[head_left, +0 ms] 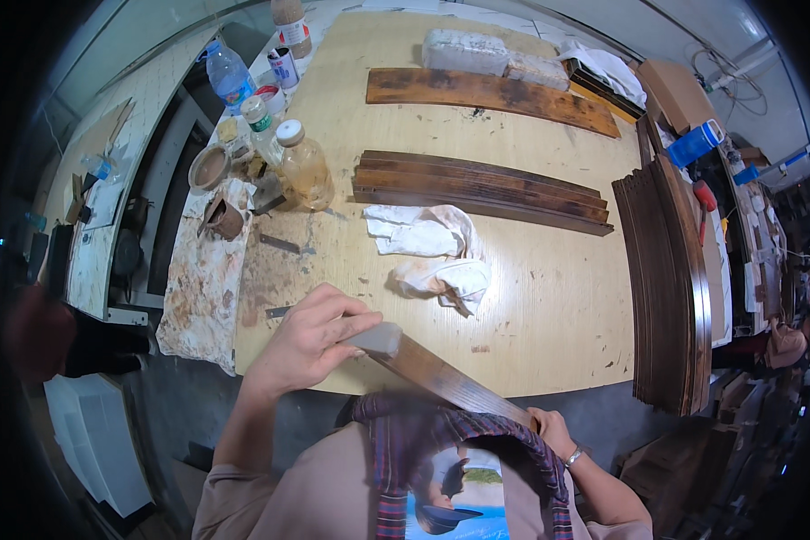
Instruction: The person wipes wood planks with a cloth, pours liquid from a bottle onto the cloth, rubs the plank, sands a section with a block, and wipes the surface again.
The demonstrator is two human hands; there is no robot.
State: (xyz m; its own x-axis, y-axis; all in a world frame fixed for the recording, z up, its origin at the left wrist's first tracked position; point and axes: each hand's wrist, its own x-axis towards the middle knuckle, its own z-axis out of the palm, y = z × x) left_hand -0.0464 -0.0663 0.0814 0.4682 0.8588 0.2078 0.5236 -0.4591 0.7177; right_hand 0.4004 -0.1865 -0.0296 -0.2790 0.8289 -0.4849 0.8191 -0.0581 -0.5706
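Note:
My left hand [314,337] grips the near-left end of a stained wooden board [439,371], with a pale grey block-like piece [381,339] at that end under the fingers. The board slants down to the right, close to my body, over the table's front edge. At its other end my right hand [550,432] holds on, partly hidden by the board and apron. A crumpled white cloth with brown stains [445,270] lies on the table beyond the board. Behind the cloth rests a stack of dark stained wooden strips [479,189]. A small dark metal strip [279,312] lies beside my left hand.
Plastic bottles [305,169], a bowl [209,167] and a stained cup [224,219] stand at left. More dark strips [665,290] line the right edge. A brown board [486,98] and wrapped packages [464,52] lie at the back. People are visible at both far sides.

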